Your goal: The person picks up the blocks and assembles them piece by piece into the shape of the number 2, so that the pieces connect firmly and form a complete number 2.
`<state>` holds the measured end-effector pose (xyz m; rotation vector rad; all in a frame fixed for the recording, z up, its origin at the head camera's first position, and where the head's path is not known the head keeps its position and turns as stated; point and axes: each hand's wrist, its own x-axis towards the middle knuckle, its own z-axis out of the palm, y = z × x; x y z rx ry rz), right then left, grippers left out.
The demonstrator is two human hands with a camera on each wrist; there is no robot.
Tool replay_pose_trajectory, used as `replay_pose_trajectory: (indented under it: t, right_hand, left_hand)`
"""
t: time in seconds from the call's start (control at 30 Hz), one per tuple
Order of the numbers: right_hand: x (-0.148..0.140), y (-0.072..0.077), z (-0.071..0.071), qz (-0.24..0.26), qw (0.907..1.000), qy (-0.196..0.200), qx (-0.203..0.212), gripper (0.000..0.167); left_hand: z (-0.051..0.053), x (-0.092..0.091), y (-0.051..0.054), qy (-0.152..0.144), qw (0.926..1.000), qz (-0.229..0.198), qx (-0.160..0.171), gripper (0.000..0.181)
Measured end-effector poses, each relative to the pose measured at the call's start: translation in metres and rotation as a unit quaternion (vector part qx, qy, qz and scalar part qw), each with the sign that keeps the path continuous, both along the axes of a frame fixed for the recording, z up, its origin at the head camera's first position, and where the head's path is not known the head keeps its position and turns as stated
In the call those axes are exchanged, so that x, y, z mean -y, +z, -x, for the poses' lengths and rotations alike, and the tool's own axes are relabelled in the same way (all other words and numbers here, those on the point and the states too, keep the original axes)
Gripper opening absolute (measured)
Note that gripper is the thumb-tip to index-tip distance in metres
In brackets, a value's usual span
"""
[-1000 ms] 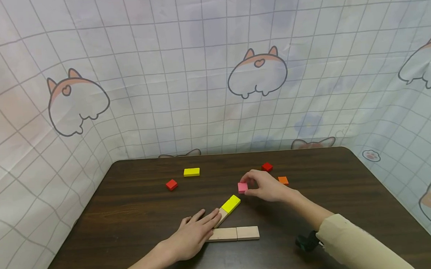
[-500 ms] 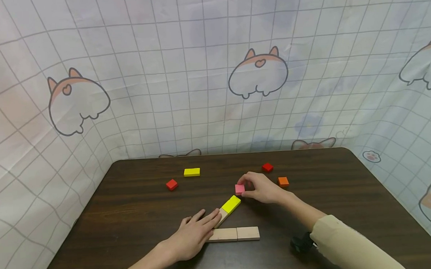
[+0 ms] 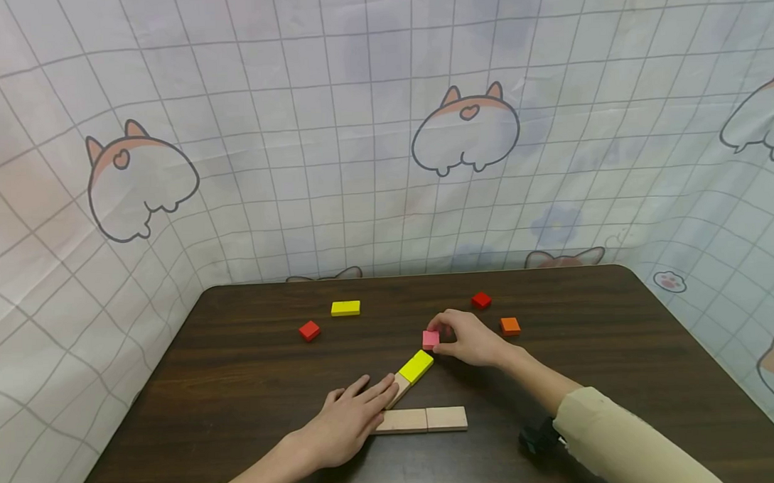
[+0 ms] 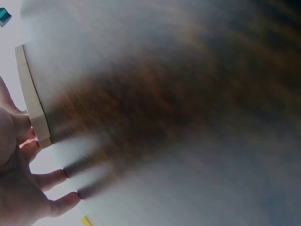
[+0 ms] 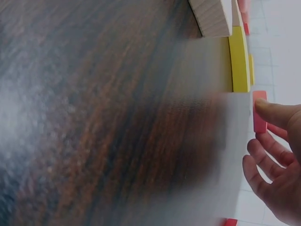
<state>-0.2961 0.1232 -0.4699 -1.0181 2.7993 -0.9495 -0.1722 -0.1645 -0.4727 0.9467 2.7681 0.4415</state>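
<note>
In the head view, my left hand (image 3: 353, 422) lies with fingers extended over the plain wooden blocks, covering part of them. Two of these form a straight row (image 3: 425, 420) across the front. From under the fingertips a slanted plain block (image 3: 399, 387) comes out, end to end with a yellow block (image 3: 416, 367). My right hand (image 3: 468, 337) pinches a small pink block (image 3: 431, 340) between thumb and fingers, just beyond the yellow block's far end. In the right wrist view a narrow gap shows between the pink block (image 5: 259, 112) and the yellow block (image 5: 240, 60).
Farther back on the dark wooden table (image 3: 238, 389) lie another yellow block (image 3: 346, 308), a red block (image 3: 310, 331) at left, a second red block (image 3: 481, 300) and an orange block (image 3: 509, 327) at right. A patterned cloth (image 3: 371, 164) hangs behind the table.
My right hand has shifted slightly left and nearer with the pink block, closer to the yellow block's end, then held about still. The left hand has stayed in place.
</note>
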Motion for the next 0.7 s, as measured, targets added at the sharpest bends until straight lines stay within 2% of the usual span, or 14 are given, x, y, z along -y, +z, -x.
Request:
replay_pose_trajectory:
  t: [0.27,0.7]
  right_hand:
    - [0.0013,-0.0027,0.0012,-0.001,1.0000,-0.005,0.004,0.032]
    - [0.0022,-0.0091,0.0050,-0.009,0.9997,-0.017,0.017,0.033]
  left_hand:
    - [0.0017,-0.0005,-0.0004,0.004,1.0000,0.002,0.005,0.053]
    - [-0.0022,-0.0011,0.0034,0.001,1.0000,-0.004,0.004,0.054]
